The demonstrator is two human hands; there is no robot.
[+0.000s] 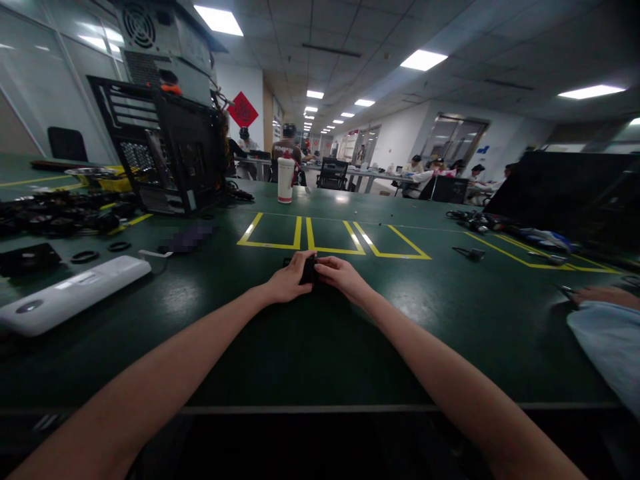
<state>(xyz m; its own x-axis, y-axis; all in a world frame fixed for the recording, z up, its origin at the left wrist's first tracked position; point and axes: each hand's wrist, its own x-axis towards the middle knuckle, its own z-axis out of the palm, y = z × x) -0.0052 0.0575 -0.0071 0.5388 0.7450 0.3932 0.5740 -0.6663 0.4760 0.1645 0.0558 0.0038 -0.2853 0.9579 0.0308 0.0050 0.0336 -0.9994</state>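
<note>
A small black object is held between my two hands, just above or on the green table; its kind does not show. My left hand wraps it from the left, thumb along the near side and fingers over the top. From the right, my right hand pinches at its edge with the fingertips. My fingers cover much of the object. Just beyond my hands, yellow tape outlines mark the tabletop.
To the left lie a white elongated device, black rings and a heap of dark parts. An opened computer case and a cup stand farther back. On the right are a black cable and another person's sleeve.
</note>
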